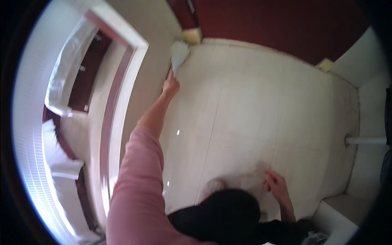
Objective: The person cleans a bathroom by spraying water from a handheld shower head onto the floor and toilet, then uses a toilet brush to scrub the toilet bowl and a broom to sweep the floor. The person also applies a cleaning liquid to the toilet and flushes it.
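Note:
My left arm, in a pink sleeve, reaches far forward along the left wall. At its end my left hand (171,86) is closed on the narrow end of a pale grey, cloth-like thing (179,54). That thing widens away from the fingers and lies low in the corner, where floor and wall meet; its exact kind is hard to make out. Lower right, my right hand (277,184) hangs over the floor, fingers loosely bent and apart, with nothing visible in it. Between the arms shows my black-clad leg (220,212), with a light shoe (214,186) partly hidden beyond it.
Pale floor tiles (245,102) stretch ahead to a dark red door (273,26) with yellowish blocks (192,36) at its foot corners. A white-framed doorway or window opening (134,53) stands left. On the right, a white pipe (365,140) meets the wall above a pale ledge (341,212).

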### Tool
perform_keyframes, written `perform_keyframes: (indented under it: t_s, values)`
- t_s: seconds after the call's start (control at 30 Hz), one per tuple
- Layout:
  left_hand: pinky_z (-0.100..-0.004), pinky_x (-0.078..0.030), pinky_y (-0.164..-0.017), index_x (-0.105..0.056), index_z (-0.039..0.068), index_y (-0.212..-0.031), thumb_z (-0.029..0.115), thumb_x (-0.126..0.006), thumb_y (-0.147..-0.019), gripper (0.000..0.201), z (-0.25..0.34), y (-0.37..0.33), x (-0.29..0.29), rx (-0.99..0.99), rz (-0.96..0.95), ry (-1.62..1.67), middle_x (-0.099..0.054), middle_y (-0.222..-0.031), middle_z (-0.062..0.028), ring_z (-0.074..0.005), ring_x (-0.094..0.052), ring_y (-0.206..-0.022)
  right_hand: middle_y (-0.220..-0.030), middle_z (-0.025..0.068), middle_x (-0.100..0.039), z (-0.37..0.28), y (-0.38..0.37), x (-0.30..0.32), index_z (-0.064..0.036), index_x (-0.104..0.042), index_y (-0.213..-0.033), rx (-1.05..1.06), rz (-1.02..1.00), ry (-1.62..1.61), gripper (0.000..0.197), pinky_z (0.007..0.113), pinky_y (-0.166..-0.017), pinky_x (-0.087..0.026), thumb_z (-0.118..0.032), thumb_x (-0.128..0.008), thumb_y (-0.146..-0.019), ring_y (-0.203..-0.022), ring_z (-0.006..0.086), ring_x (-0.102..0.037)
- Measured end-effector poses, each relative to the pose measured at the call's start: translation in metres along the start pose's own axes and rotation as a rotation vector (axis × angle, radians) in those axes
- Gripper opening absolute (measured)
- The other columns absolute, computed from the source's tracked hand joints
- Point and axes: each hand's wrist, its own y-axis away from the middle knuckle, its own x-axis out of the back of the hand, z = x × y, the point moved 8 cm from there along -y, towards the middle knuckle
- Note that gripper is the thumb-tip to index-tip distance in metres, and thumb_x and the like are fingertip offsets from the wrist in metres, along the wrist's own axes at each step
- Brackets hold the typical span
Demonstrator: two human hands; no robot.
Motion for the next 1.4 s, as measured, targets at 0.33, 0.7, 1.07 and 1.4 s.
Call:
perform_keyframes:
  t_s: [0.33, 0.7, 1.07, 1.4]
  values:
    - [-0.0531, -0.042, -0.068, -0.006, 0.026, -0.137, 0.017, -0.038, -0.086, 0.06, -0.159, 0.352, 0.038, 0.153, -0.153, -0.137, -0.056, -0.087, -0.0284, -0.0439, -0.055, -0.075, -0.071, 0.0052, -0.058, -0.018, -0.011, -0.033, -0.0022, -0.053, -0.112, 0.11, -0.165, 0.037, 0.028, 0.019, -0.046, -0.039, -0.014, -0.048, -0.087, -0.05, 0.0056, -0.046]
    - [-0.0533, -0.041, -0.065, -0.03, 0.024, -0.131, 0.013, -0.038, -0.086, 0.047, -0.251, 0.645, 0.158, 0.662, -0.406, -0.449, -0.057, -0.077, -0.0251, -0.0436, -0.056, -0.072, -0.071, 0.0046, -0.058, -0.037, 0.011, -0.044, -0.004, -0.053, -0.113, 0.273, -0.18, 0.115, 0.029, 0.02, -0.048, -0.041, -0.015, -0.049, -0.087, -0.053, 0.0056, -0.047]
    - [-0.0508, -0.042, -0.069, -0.022, 0.023, -0.134, 0.018, -0.038, -0.088, 0.05, -0.13, 0.357, 0.067, 0.004, -0.217, -0.31, -0.057, -0.087, -0.0247, -0.0422, -0.055, -0.079, -0.073, 0.0046, -0.058, -0.043, 0.021, -0.026, -0.0047, -0.053, -0.113, 0.244, -0.12, 0.043, 0.029, 0.02, -0.051, -0.043, -0.016, -0.05, -0.086, -0.057, 0.007, -0.05]
    - [-0.0446, -0.045, -0.052, -0.014, 0.022, -0.138, 0.01, -0.047, -0.081, 0.067, 0.091, 0.348, -0.089, -0.687, -0.493, -0.33, -0.058, -0.066, -0.0165, -0.0325, -0.057, -0.059, -0.077, 0.0051, -0.059, -0.051, 0.036, -0.028, -0.0034, -0.052, -0.113, 0.208, -0.131, 0.059, 0.03, 0.022, -0.054, -0.047, -0.018, -0.051, -0.087, -0.071, 0.0105, -0.057]
